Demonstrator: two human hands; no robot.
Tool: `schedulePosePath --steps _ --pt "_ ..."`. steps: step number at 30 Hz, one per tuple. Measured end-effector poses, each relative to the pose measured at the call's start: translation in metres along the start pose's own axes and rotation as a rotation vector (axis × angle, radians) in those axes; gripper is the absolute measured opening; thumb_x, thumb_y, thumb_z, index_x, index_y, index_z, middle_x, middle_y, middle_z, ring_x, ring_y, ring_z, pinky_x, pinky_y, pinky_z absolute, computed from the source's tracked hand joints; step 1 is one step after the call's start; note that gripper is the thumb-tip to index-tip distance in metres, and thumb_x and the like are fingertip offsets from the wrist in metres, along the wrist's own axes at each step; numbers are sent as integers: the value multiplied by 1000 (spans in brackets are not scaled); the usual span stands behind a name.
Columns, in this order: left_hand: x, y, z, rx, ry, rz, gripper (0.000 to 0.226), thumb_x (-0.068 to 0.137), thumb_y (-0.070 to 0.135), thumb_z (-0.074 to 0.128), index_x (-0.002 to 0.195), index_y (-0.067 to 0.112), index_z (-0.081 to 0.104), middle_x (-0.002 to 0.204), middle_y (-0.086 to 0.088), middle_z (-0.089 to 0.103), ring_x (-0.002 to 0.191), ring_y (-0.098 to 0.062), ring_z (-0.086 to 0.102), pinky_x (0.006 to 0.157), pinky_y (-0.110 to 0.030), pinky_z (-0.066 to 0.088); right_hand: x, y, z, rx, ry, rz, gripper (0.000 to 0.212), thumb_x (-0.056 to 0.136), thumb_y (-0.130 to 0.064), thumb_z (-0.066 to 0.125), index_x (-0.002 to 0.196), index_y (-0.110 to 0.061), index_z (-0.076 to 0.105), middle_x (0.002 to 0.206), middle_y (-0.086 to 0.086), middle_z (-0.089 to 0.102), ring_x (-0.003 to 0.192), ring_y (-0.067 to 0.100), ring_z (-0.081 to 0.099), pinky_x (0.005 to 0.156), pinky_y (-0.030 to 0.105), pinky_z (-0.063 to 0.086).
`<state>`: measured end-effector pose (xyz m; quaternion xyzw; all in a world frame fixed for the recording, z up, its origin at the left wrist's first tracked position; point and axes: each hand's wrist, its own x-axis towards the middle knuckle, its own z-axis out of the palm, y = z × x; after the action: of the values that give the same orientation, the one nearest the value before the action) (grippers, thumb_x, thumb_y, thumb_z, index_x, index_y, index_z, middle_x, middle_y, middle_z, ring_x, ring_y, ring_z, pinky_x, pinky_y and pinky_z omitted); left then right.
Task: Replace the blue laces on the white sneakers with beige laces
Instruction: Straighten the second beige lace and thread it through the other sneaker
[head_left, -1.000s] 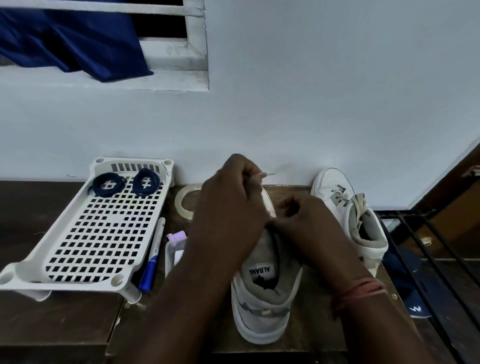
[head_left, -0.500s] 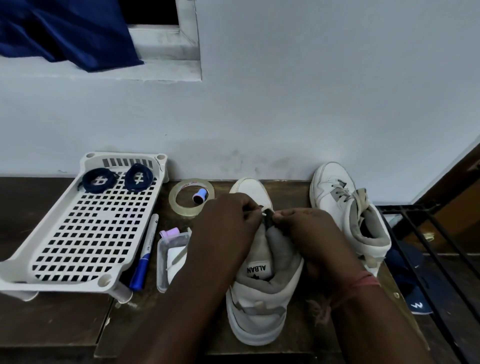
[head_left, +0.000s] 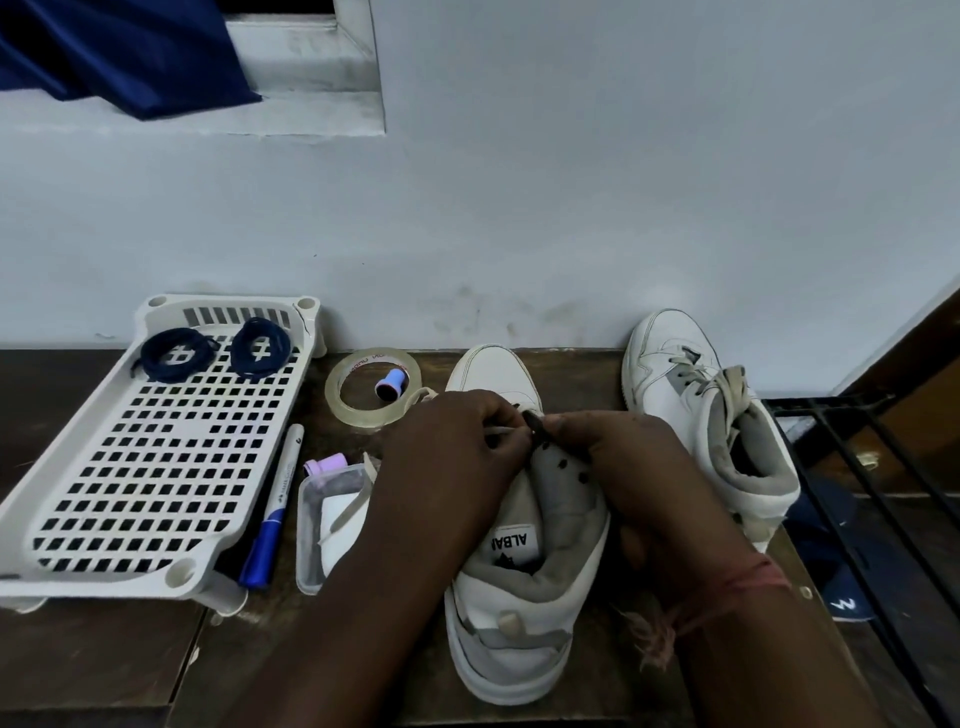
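Observation:
A white sneaker (head_left: 519, 623) with grey lining stands in front of me, heel toward me. My left hand (head_left: 452, 457) pinches the tip of a beige lace (head_left: 496, 430) at an eyelet near the toe end. My right hand (head_left: 634, 467) grips the right eyelet flap of that sneaker, beside the row of holes. The lace's other end (head_left: 353, 506) trails left over a clear box. A second white sneaker (head_left: 696, 415), laced in beige, stands at the right by the wall. Two coiled blue laces (head_left: 179, 354) (head_left: 260, 347) lie at the far end of a white perforated tray (head_left: 130, 467).
A tape roll (head_left: 332, 389) with a small blue spool (head_left: 390, 388) inside lies behind the sneaker. A blue marker (head_left: 270, 509) and a clear plastic box (head_left: 317, 530) sit left of it. A black metal railing (head_left: 862, 493) borders the right, with a blue shoe (head_left: 841, 587) below.
My hands dropped from raised above the shoe to the eyelets near the toe. The camera tilted down slightly, so the tape roll and spool show fully.

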<state>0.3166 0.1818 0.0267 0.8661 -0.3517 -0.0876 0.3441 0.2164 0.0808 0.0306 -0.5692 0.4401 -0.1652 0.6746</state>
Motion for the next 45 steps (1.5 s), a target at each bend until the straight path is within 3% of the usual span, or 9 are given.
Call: schedulePosePath --steps 8,12,16,23,26,31,37,42,45 --pt "-2 -3 3 -136 79 60 8 88 37 74 88 37 82 85 16 77 84 -2 65 82 -16 44 0 -6 -4 203 -53 233 27 90 -8 55 98 -3 80 99 27 75 95 41 73 90 52 59" --pt "-2 -6 3 -164 174 69 15 72 48 72 86 44 77 72 18 71 86 -13 64 92 -49 49 1 -5 0 289 -71 326 22 93 -10 67 106 5 75 99 24 75 82 33 71 79 42 61" --pt "1 -12 1 -130 108 69 21 72 53 66 86 44 79 81 14 73 91 -17 65 87 -50 50 0 -2 3 300 -121 328 18 89 -9 69 99 4 77 94 26 74 83 36 71 85 49 60" --pt "-2 -10 -7 -56 103 53 9 74 50 78 81 48 74 84 22 60 99 2 43 107 -46 38 0 -1 11 -70 99 -85 22 93 -7 64 75 -15 73 67 10 69 67 21 61 66 34 53" --pt "-2 -17 -9 14 153 -1 24 69 42 79 87 44 64 101 15 53 116 -16 44 103 -37 34 -7 -17 8 108 218 -336 22 101 -5 48 83 -13 59 69 6 68 60 20 63 56 29 49" --pt "-2 -22 -16 -84 108 -104 48 67 41 87 100 37 54 100 19 47 117 -19 44 104 -39 37 -20 -47 -15 270 324 -934 15 105 1 42 105 -12 51 116 13 70 110 21 71 97 36 56" --pt "-2 -22 -17 -123 112 -87 46 68 38 88 90 35 48 95 26 46 111 -20 50 103 -47 40 -1 -16 -18 -877 40 -390 22 94 -7 58 99 -21 74 96 -2 74 92 16 69 85 32 55" --pt "-2 -23 -15 -119 108 -118 46 64 48 82 94 38 49 99 16 50 112 -23 50 100 -45 41 -1 -10 -9 -716 57 -333 27 93 -22 68 66 -20 69 60 -4 68 57 8 64 60 25 47" --pt "-3 -25 -15 -93 99 -139 44 70 42 82 98 37 49 107 8 52 114 -24 47 101 -43 40 -11 -26 -1 -61 116 -370 22 99 -20 53 88 -8 67 76 8 73 71 27 70 67 38 56"
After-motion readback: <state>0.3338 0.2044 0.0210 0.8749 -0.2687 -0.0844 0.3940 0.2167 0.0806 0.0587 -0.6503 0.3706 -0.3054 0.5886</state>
